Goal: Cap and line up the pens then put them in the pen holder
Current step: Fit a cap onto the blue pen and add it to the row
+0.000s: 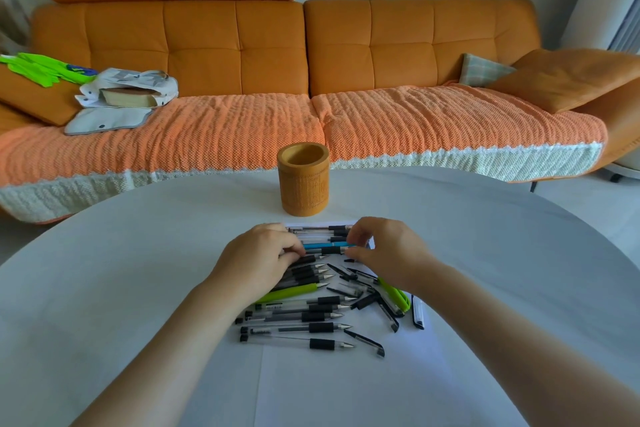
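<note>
Several pens lie side by side on the white table (138, 270), tips pointing right. The far ones (317, 229) wear caps; the near ones (294, 328) are uncapped. A blue pen (320, 246) lies between my hands: my left hand (258, 262) pinches its left end and my right hand (384, 251) holds its right end. A green pen (289, 292) lies uncapped below my left hand. Loose black caps (365, 342) and a green cap (394, 294) are scattered to the right. The bamboo pen holder (303, 180) stands empty behind the pens.
An orange sofa (311, 55) with a knitted orange cover runs along behind the table. A cloth bag with a book (128, 95) and a green item (45, 69) lie on its left end. Cushions (554, 76) sit at its right end.
</note>
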